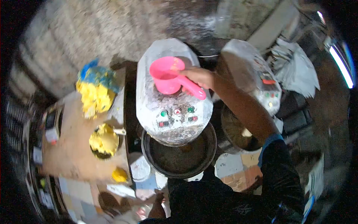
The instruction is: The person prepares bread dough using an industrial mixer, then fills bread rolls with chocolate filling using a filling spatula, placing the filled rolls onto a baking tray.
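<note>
Holding pink dipper, right grip half-hidden

I have the right hand on a pink dipper, over the stained white machine; whether they touch, I can't tell. Just on its near side I see a round, dark bowl. On my left, the worktop carries a yellow mass with blue plastic, a filled pot and, nearer, a small yellow lump.
</note>
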`<action>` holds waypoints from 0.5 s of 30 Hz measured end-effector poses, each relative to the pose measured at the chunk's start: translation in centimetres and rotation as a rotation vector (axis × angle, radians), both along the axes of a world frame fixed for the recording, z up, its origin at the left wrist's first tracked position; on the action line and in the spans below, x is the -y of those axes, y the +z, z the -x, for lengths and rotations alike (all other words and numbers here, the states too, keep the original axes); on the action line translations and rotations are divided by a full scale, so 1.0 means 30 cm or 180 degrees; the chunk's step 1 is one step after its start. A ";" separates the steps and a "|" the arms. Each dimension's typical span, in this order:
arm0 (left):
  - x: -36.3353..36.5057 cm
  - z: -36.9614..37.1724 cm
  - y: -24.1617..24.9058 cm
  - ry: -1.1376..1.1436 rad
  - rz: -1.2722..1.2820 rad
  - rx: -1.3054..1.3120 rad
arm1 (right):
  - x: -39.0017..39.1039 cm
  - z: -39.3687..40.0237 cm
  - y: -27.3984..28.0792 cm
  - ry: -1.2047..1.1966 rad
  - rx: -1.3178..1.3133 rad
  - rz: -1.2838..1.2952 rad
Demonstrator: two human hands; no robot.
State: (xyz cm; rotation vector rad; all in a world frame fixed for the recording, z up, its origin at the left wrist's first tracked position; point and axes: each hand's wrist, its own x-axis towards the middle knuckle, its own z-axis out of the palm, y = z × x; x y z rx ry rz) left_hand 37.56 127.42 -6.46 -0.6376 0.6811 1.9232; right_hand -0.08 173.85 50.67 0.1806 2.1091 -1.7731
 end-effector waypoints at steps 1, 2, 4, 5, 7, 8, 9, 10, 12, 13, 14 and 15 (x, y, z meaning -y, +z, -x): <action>-0.051 -0.126 0.023 0.0284 -0.0044 0.0091 | 0.000 0.030 -0.034 0.0047 -0.0121 -0.0177; -0.106 -0.209 0.044 0.0471 -0.0016 0.0136 | -0.010 0.060 -0.050 0.0070 -0.0255 -0.0345; -0.156 -0.324 0.082 0.1309 -0.1334 0.0356 | -0.029 0.075 -0.079 0.0210 -0.0238 -0.0481; -0.185 -0.410 0.099 0.1407 -0.1284 0.0374 | -0.046 0.069 -0.087 0.0208 -0.0354 -0.0724; -0.402 -0.531 0.082 0.1186 -0.0204 -0.0009 | -0.087 0.020 -0.066 0.0283 -0.0578 -0.1099; -0.517 -0.577 0.072 0.1060 0.0327 -0.0184 | -0.110 -0.017 -0.048 0.0353 -0.0587 -0.1068; -0.606 -0.570 0.051 0.0921 0.0851 -0.0339 | -0.136 -0.056 -0.033 0.0397 -0.0737 -0.1029; -0.687 -0.517 0.006 0.0768 0.1368 -0.0486 | -0.166 -0.098 -0.019 0.0435 -0.0889 -0.0994; -0.773 -0.585 -0.026 0.0425 0.2385 -0.0759 | -0.247 -0.201 0.017 0.0609 -0.0753 -0.0733; -0.801 -0.611 0.029 0.0216 0.2893 -0.0879 | -0.284 -0.261 0.027 0.0711 -0.0593 -0.0481; -0.823 -0.595 0.039 0.0889 0.2583 0.0454 | -0.316 -0.327 0.047 0.0728 -0.0575 -0.0473; -0.801 -0.586 0.006 0.0647 0.2256 0.0075 | -0.347 -0.400 0.062 0.0740 -0.0603 -0.0525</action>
